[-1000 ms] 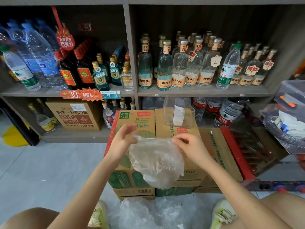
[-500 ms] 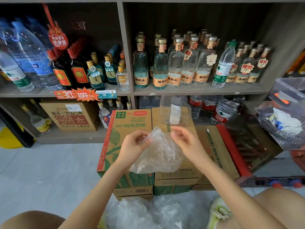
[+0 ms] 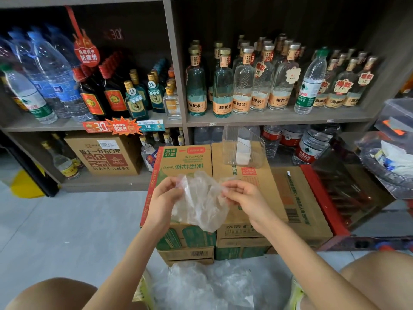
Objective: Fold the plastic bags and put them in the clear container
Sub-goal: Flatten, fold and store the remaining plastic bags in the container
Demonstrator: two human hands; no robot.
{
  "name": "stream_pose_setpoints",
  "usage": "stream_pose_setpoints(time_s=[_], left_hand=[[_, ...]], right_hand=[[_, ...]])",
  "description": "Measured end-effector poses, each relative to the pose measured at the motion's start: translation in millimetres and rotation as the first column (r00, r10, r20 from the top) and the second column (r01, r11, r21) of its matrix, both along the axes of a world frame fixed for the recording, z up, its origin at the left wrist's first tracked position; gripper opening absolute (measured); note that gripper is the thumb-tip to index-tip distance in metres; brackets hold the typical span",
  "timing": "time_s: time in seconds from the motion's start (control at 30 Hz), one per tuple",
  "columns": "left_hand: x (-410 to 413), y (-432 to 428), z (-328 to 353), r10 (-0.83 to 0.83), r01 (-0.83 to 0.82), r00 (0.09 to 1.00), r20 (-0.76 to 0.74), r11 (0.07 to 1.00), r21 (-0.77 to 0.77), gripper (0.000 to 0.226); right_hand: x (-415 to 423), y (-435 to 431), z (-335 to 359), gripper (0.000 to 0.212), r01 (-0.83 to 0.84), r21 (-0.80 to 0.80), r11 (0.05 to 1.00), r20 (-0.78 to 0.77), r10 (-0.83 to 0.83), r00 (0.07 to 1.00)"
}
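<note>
Bag pile (image 3: 207,287) on floor (image 3: 67,231) at 6 o'clock. Left hand (image 3: 164,198) and right hand (image 3: 244,199) each pinch an upper edge of one crumpled plastic bag (image 3: 199,206), fingers (image 3: 172,182) curled on the film, over the cardboard boxes (image 3: 252,175). Clear container (image 3: 243,145) stands on the boxes at 12 o'clock.

plastic bag (image 3: 201,204) held between left hand (image 3: 164,198) and right hand (image 3: 245,198), above boxes (image 3: 185,162) | clear container (image 3: 243,146) set on boxes, behind bag | bag pile (image 3: 207,285) laid on floor (image 3: 67,231) before boxes | shelves (image 3: 279,119) behind
</note>
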State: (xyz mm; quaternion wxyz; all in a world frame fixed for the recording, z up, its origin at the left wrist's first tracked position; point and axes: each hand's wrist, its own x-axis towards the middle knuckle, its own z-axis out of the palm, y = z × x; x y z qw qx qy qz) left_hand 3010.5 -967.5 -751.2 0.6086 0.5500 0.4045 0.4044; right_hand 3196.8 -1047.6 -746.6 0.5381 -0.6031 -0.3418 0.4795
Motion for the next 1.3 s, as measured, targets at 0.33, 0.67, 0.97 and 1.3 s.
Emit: stream_pose_setpoints(time_s=[0.33, 0.67, 0.97, 1.3], left_hand=[[4, -4, 9, 0.051, -0.051, 0.991, 0.125, 0.999, -0.010, 0.019], [-10, 13, 14, 0.314, -0.296, 0.932, 0.181, 0.948, -0.120, 0.016], [-22, 18, 12, 0.414, -0.390, 0.909, -0.043, 0.884, 0.258, 0.014], [23, 60, -14, 0.555, -0.540, 0.792, -0.254, 0.831, 0.131, 0.019]], right_hand=[[-8, 3, 6, 0.008, -0.005, 0.123, 0.992, -0.040, 0.010, 0.999], [28, -11, 10, 0.008, 0.071, 0.033, 0.997, 0.082, -0.074, 0.994], [54, -22, 9, 0.013, 0.226, -0.092, 0.970, 0.279, -0.192, 0.941], [58, 13, 3, 0.032, 0.195, -0.036, 0.980, 0.323, -0.173, 0.931]])
